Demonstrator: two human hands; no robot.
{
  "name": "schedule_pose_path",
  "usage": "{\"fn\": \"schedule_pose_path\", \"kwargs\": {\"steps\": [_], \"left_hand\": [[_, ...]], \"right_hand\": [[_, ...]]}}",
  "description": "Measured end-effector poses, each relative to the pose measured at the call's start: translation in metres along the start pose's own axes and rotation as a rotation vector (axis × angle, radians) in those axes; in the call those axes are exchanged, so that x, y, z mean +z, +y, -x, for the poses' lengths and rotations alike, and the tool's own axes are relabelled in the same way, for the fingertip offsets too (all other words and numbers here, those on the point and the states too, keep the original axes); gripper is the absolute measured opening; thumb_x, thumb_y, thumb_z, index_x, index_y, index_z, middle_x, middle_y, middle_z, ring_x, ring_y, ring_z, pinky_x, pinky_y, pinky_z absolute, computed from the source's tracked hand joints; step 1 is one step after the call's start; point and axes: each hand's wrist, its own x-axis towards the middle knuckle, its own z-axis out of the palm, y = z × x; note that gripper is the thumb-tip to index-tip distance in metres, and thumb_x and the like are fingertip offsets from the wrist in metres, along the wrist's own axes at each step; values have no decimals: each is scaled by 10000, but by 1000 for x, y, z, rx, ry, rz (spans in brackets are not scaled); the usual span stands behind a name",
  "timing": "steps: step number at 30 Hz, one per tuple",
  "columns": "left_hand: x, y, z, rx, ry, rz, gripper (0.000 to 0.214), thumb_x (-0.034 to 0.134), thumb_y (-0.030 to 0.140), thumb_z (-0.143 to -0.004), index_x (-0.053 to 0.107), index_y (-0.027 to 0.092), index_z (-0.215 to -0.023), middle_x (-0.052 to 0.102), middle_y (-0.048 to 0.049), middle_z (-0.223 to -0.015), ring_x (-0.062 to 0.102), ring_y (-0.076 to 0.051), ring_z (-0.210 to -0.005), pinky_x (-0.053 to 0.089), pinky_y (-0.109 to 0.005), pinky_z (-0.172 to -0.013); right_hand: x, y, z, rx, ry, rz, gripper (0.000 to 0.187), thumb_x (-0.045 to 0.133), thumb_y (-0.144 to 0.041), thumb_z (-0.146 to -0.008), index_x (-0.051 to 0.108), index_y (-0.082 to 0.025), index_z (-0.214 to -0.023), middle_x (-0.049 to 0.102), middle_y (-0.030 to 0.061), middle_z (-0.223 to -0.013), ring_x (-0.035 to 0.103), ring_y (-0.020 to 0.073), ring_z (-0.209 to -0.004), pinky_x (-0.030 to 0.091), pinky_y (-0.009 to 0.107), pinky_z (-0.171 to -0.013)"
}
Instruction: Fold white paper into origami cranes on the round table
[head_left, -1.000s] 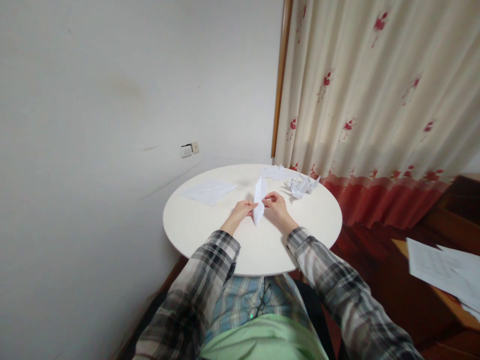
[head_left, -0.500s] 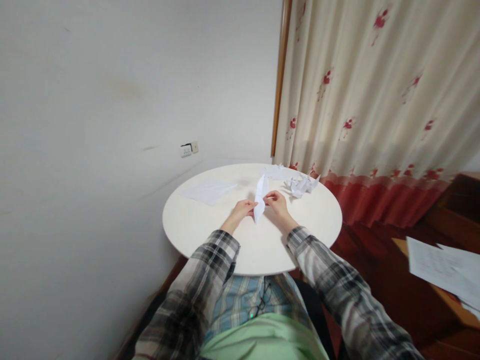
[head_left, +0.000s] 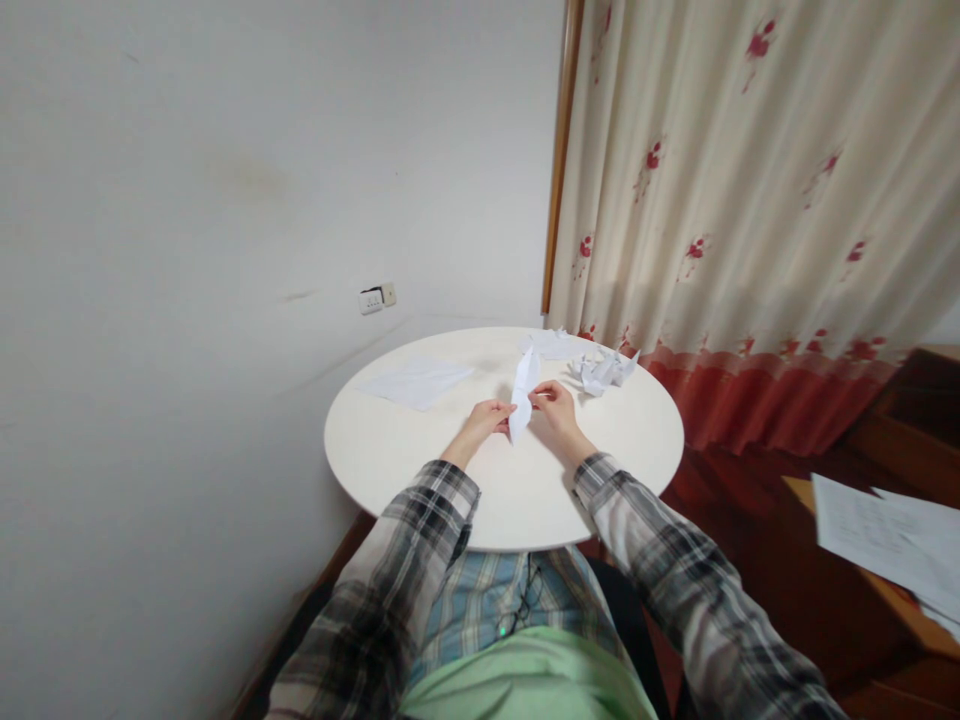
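Pinching, left side: the bare left hand [head_left: 486, 418] has its thumb and fingers drawn together on the left edge of a long, narrow, white piece of folded paper [head_left: 525, 376].
Right side: the bare right hand [head_left: 556, 403] meets the opposite edge — thumb and fingertips closed together on it, the other fingers curled.
Folded paper: between the two hands, over the round white table [head_left: 525, 500], its pointed lower end towards the person; whether that tip touches the tabletop I cannot tell.
Table, far left: a flat, thin white paper sheet [head_left: 417, 384], well apart from the right hand.
Table, far right: a jumbled cluster of angular white folded-paper shapes [head_left: 600, 376] — near more white paper [head_left: 553, 346] by the back rim.
Sleeves: black, grey and white plaid cloth [head_left: 420, 520] on both arms.
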Motion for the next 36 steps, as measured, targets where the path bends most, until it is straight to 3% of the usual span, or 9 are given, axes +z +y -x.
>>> {"fn": "schedule_pose_path", "kwargs": {"steps": [24,31,36], "left_hand": [[-1,0,0,9,17,-18,321,711,365,-610,527,103,-617,598,-36,-607,548,-101,-519,459,-224,-481],[1,2,3,44,-50,-22,345,654,429,-663,531,109,-699,584,-36,-630,541,-108,-521,449,-240,-485],[1,6,4,54,27,21,261,606,361,-710,516,121,-763,602,-48,-735,579,-115,-616,458,-229,-563]], "right_hand": [[0,-1,1,-7,22,14,169,621,-250,-528,528,-181,-651,557,-24,-640,523,111,-578,479,260,-579],[-1,2,-2,2,47,14,192,621,-287,-536,533,-179,-667,585,-4,-684,540,120,-603,489,279,-602],[0,1,-1,36,-10,1,197,623,-281,-535,585,-169,-692,614,11,-667,559,130,-594,489,278,-586]]}}
